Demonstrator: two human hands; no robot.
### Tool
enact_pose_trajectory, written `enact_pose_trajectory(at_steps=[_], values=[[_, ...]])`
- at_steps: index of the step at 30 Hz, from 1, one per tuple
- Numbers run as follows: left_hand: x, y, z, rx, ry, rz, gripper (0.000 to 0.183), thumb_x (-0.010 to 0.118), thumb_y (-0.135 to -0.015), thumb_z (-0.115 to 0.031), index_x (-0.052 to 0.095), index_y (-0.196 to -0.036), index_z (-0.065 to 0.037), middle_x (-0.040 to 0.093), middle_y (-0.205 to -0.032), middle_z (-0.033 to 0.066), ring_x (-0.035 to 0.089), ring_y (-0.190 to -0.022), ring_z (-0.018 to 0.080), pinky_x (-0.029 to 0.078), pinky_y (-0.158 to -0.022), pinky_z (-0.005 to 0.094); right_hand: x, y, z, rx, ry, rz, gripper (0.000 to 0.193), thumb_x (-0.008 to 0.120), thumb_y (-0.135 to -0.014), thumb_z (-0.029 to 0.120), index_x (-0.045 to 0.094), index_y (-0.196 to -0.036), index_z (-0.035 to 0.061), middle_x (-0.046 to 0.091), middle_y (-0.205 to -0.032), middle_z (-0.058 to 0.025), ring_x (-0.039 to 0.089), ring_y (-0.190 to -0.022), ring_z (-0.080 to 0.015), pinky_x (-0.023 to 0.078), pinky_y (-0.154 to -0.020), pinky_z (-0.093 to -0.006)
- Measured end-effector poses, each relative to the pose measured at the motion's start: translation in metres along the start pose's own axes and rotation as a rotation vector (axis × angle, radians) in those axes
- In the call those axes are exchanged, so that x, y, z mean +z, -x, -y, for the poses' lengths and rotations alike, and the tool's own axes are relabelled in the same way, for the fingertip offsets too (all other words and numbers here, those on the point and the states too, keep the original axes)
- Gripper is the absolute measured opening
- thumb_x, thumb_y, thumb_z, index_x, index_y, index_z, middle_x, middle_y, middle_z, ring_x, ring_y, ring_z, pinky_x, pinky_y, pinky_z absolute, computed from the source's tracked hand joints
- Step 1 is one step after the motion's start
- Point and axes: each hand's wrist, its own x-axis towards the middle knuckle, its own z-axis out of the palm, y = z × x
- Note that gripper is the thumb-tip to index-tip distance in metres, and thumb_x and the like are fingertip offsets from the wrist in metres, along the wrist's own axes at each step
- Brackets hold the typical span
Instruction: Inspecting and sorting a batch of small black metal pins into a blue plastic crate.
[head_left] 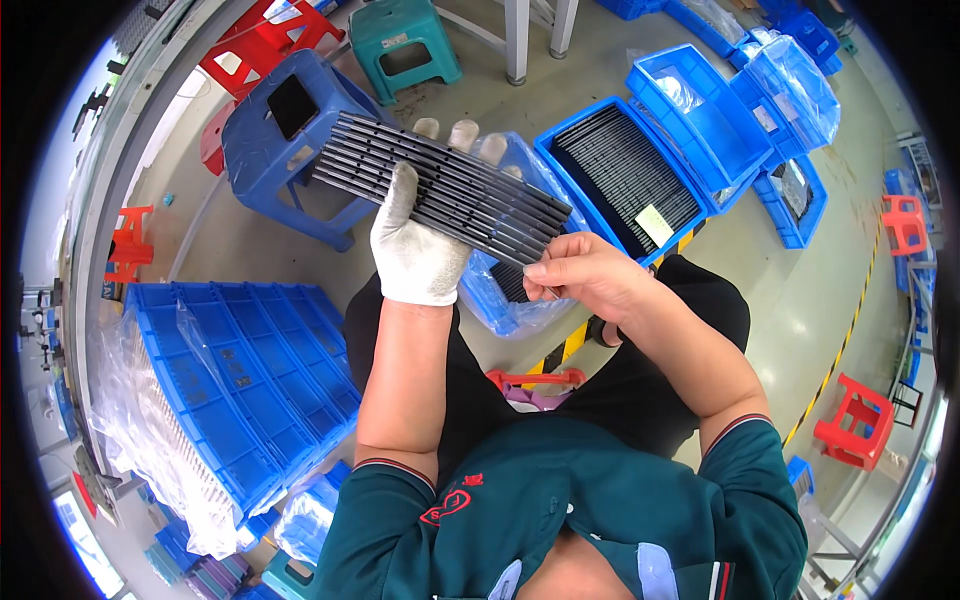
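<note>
At the left, a tall stack of blue crates point(250, 365) stands partly wrapped in clear plastic; what its crates hold is hidden. Just beyond it is a blue stool point(262, 140) with a flat black piece point(292, 107) on its seat, and near that a teal stool point(405, 30).

The left hand point(425, 240), in a white glove, carries a bundle of long dark slotted strips point(445, 190) up above the lap. Its thumb lies across the upper face and its other fingers reach round the far side, closed about the bundle. Below and behind the strips sits a blue bin point(481, 292) lined with clear plastic, with more dark pieces inside, partly covered by the hands.

The right hand point(590, 272) is bare; its thumb and forefinger are nearly together at the bundle's right end, though whether they pinch one strip or several cannot be told.

Beside it, a blue crate point(576, 119) is filled with thin dark pieces in close rows, a pale yellow slip point(654, 225) lying on top. The next blue crate point(722, 135) contains crumpled clear plastic. Farther right, a smaller blue tray point(795, 234) holds dark contents under clear film.
</note>
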Motion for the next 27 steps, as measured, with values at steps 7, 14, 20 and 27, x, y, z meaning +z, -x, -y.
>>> enact_pose_trajectory(at_steps=[7,14,20,27], values=[[-0.002,-0.001,0.002,0.019,-0.025,0.022,0.044,0.056,-0.093,-0.021,0.044,-0.133,-0.01,0.047,-0.134,0.0207,0.039,-0.131,0.0442,0.028,-0.109,0.0621,0.007,0.001,-0.002,-0.014,-0.078,-0.077,0.025,0.081,-0.071,0.022,0.062,-0.07,0.0064,0.062,-0.068,-0.002,0.051,-0.063,-0.0087,0.037,-0.061,-0.022],[-0.002,-0.002,0.001,0.04,-0.085,0.002,0.042,0.053,-0.093,-0.014,0.043,-0.134,-0.012,0.047,-0.135,0.0192,0.039,-0.131,0.0423,0.028,-0.108,0.0631,0.01,0.002,-0.01,-0.105,0.04,-0.177,0.021,0.08,-0.072,0.019,0.064,-0.076,0.0053,0.062,-0.071,-0.0009,0.054,-0.068,-0.008,0.041,-0.065,-0.023],[0.001,0.0,-0.007,0.057,-0.037,-0.067,0.04,0.05,-0.093,-0.012,0.043,-0.132,-0.01,0.049,-0.13,0.0207,0.042,-0.127,0.0438,0.031,-0.106,0.0642,-0.002,0.017,0.012,-0.208,0.211,-0.154,0.025,0.067,-0.083,0.014,0.065,-0.104,0.0,0.066,-0.092,-0.0052,0.06,-0.086,-0.0111,0.046,-0.079,-0.0254],[0.0,-0.001,-0.007,-0.01,-0.018,-0.052,0.031,0.051,-0.096,-0.019,0.049,-0.125,-0.008,0.054,-0.122,0.0203,0.049,-0.12,0.0436,0.039,-0.101,0.0608,-0.016,0.027,0.033,-0.655,0.288,-0.524,0.025,0.062,-0.088,0.001,0.064,-0.113,0.0,0.068,-0.089,-0.0052,0.063,-0.087,-0.0125,0.048,-0.078,-0.0245]])
